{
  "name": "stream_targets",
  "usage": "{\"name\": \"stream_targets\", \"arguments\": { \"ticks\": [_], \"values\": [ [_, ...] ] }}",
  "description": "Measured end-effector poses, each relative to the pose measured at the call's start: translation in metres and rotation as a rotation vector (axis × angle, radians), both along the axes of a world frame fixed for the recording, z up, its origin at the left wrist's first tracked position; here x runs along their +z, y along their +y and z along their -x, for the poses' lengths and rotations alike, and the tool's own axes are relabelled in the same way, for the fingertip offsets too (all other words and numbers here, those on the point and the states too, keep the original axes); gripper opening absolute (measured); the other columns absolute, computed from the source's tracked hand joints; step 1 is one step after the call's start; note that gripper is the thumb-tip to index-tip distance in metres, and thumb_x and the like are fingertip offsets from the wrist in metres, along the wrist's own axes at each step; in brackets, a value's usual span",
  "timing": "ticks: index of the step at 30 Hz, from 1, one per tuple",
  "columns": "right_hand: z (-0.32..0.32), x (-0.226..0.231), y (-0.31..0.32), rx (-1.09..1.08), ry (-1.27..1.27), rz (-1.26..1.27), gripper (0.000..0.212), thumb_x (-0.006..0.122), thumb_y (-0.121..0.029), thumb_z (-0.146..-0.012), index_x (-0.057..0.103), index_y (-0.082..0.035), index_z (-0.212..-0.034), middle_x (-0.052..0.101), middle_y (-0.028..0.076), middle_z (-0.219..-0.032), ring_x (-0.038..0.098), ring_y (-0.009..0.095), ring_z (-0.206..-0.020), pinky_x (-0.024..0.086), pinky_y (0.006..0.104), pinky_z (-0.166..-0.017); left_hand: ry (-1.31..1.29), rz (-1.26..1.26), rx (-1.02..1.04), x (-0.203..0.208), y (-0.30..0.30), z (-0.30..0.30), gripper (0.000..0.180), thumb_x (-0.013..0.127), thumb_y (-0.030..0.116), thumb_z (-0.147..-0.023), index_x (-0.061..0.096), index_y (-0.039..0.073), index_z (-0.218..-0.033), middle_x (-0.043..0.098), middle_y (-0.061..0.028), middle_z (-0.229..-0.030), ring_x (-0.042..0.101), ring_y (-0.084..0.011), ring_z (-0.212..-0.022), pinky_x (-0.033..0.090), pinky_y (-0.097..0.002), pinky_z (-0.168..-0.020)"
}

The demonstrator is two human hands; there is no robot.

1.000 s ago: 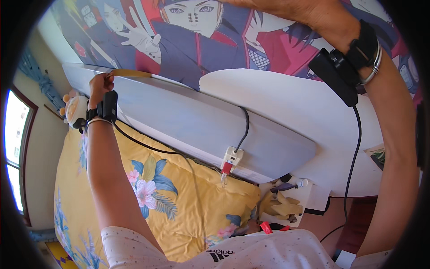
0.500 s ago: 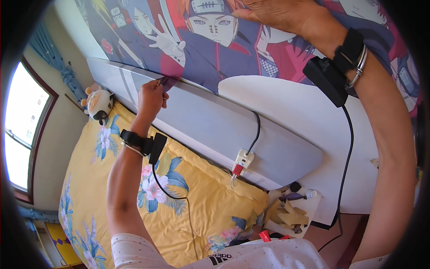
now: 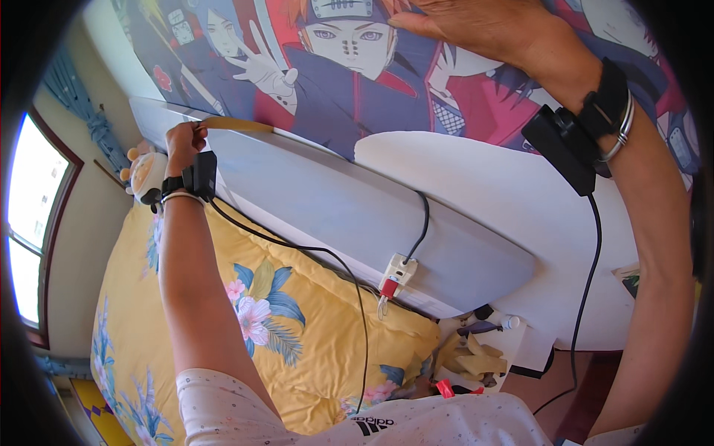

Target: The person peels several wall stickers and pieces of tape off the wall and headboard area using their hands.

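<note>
A large poster (image 3: 335, 97) of cartoon figures covers the wall above a grey headboard (image 3: 357, 201). My left hand (image 3: 186, 140) is closed, pinching the end of a narrow tan strip (image 3: 236, 124) that runs to the right along the poster's lower edge. The strip's right end meets the poster just above the headboard's top. My right hand (image 3: 476, 26) lies against the upper part of the poster with the thumb stretched out to the left; the frame's top edge cuts off its other fingers. Each wrist wears a black device with a cable.
Below the headboard lies a bed with a yellow flowered cover (image 3: 297, 364). A plush toy (image 3: 147, 175) sits at its far left corner. A white power strip (image 3: 398, 273) hangs on the headboard. At lower right stands a box of tan scraps (image 3: 480, 357). A window (image 3: 37, 215) is at left.
My left hand has moved left along the headboard, and a longer tan strip now stretches from it. My right hand stays on the poster, slightly shifted in view.
</note>
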State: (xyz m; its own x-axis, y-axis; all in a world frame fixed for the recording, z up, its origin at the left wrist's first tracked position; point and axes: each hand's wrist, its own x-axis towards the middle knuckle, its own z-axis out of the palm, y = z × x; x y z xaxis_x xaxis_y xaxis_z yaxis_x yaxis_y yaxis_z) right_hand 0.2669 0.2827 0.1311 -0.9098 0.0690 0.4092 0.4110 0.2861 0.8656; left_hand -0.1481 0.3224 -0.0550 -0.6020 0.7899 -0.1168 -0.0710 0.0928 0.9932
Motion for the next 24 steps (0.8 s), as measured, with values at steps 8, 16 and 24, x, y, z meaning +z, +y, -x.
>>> {"name": "stream_targets", "arguments": {
  "ticks": [8, 16, 24],
  "values": [
    [-0.005, 0.002, -0.009, -0.111, -0.018, -0.012, 0.056, 0.053, -0.043, -0.078, 0.048, -0.004, -0.119, 0.041, 0.01, -0.129, 0.026, 0.025, -0.127, 0.007, 0.0507, -0.106, 0.315, -0.085, -0.244, 0.004, -0.052, -0.093, 0.012, 0.045, 0.003, -0.077, 0.052, -0.001, -0.069, 0.055, -0.0105, -0.055, 0.045, -0.014, -0.035, 0.03, -0.0244, -0.032],
    [-0.005, -0.003, 0.011, 0.017, 0.018, -0.053, 0.052, 0.051, -0.039, -0.079, 0.05, -0.003, -0.117, 0.043, 0.012, -0.128, 0.029, 0.026, -0.126, 0.007, 0.0505, -0.106, 0.585, -0.018, -0.317, -0.011, -0.082, -0.132, 0.022, 0.044, 0.006, -0.082, 0.058, -0.005, -0.093, 0.056, -0.0082, -0.057, 0.052, -0.0131, -0.039, 0.04, -0.0257, -0.037],
    [-0.002, 0.004, -0.012, -0.081, -0.011, -0.028, 0.052, 0.056, -0.041, -0.076, 0.053, -0.007, -0.115, 0.041, 0.009, -0.128, 0.029, 0.024, -0.125, 0.01, 0.0484, -0.106, 0.323, -0.048, -0.21, 0.011, -0.044, -0.036, 0.018, 0.042, 0.002, -0.081, 0.055, -0.003, -0.071, 0.058, -0.0108, -0.06, 0.052, -0.0143, -0.041, 0.032, -0.0233, -0.034]
  ]
}}
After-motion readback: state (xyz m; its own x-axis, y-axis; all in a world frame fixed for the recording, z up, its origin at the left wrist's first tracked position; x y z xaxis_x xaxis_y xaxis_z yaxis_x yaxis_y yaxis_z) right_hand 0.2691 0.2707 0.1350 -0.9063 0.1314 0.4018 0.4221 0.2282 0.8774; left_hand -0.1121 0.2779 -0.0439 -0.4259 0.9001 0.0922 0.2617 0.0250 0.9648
